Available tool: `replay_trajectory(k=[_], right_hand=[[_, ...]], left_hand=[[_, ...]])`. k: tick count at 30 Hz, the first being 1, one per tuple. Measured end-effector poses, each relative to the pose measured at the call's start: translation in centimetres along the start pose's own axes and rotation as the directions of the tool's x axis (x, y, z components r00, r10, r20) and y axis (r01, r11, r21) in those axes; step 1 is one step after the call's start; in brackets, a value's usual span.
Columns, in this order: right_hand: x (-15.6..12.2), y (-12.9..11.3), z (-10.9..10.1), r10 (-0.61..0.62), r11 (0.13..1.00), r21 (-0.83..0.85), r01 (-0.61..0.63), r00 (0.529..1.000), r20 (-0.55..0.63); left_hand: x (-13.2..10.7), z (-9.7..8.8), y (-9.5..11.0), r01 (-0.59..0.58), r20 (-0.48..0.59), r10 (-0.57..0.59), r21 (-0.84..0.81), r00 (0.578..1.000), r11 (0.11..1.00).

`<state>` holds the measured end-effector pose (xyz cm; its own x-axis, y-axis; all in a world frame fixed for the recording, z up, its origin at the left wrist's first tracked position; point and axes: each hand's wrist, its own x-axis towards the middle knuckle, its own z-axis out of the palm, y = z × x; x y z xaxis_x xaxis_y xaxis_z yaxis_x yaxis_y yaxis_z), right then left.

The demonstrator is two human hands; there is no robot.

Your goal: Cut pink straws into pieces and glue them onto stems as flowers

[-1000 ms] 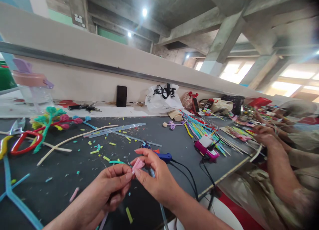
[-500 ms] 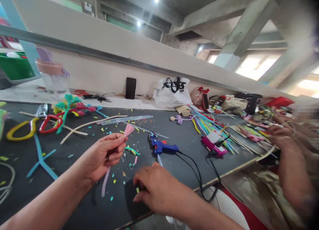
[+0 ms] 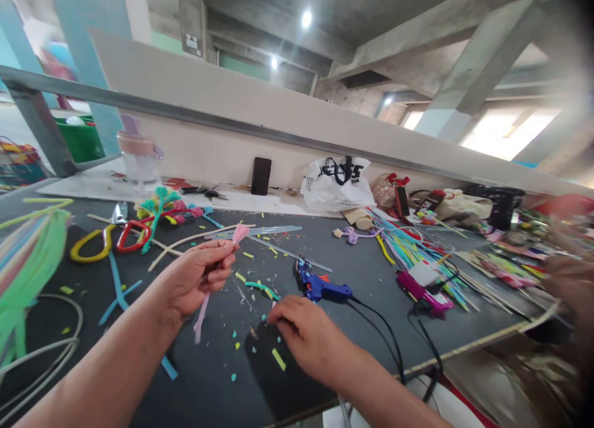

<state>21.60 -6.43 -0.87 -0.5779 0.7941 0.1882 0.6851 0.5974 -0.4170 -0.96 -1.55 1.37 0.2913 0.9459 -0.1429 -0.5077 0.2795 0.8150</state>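
Pink tufted piece (image 3: 241, 232): being pinched in the left hand (image 3: 191, 281) above the tabletop (image 3: 218, 391), while hovering near the blue glue gun (image 3: 325, 289) with a curled right hand (image 3: 310, 338) of indeterminable contents, apparently undergoing a hold-and-reach step, probably next calling for steady pinching.

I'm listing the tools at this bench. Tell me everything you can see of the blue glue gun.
The blue glue gun seems to lie on its side on the dark tabletop, handle pointing right in the picture. Its body looks like plastic, with an orange-red part, probably the trigger; the front end is darker and blotchy. A black cord leaves the handle's end toward the table's near edge. The right hand is close below it in view; whether they touch is unclear.
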Motion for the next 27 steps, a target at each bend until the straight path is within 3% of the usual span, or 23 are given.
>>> replay_trajectory(k=[4,8,11,14,17,19,23,27], right_hand=[[2.8,-2.5,-0.2,-0.149,0.986,-0.073,0.152,0.988,0.037],[6.6,-4.8,2.1,-0.328,0.925,-0.151,0.350,0.932,0.152],[8.7,-5.2,4.5,-0.318,0.908,-0.202,0.367,0.918,0.238],[8.8,-5.1,5.1,-0.254,0.912,-0.250,0.324,0.928,0.275],[6.6,-4.8,3.6,-0.205,0.947,-0.184,0.265,0.935,0.289],[4.5,-4.5,2.0,-0.181,0.981,-0.013,0.193,0.941,0.286],[1.4,-3.4,-1.2,-0.051,0.954,0.300,0.019,0.994,0.099],[0.5,-2.0,-4.0,0.130,0.842,0.537,-0.048,0.985,-0.116]], left_hand=[[0.0,-1.0,1.4,-0.062,-0.024,0.061,-0.043,0.998,0.997],[-0.2,-1.2,1.9,-0.078,0.016,0.079,-0.045,0.997,0.996],[-0.4,-0.9,1.5,-0.068,0.056,0.069,-0.014,0.996,0.998],[-0.4,-0.3,0.6,-0.037,0.097,0.035,0.021,0.995,0.999],[-0.6,0.5,-0.3,-0.007,0.137,-0.002,0.070,0.991,0.997],[-0.7,1.1,-0.8,0.007,0.149,-0.023,0.105,0.989,0.994],[-0.9,1.9,-1.6,0.051,0.148,-0.076,0.168,0.986,0.984],[-0.8,2.3,-2.4,0.084,0.126,-0.116,0.234,0.985,0.968]])
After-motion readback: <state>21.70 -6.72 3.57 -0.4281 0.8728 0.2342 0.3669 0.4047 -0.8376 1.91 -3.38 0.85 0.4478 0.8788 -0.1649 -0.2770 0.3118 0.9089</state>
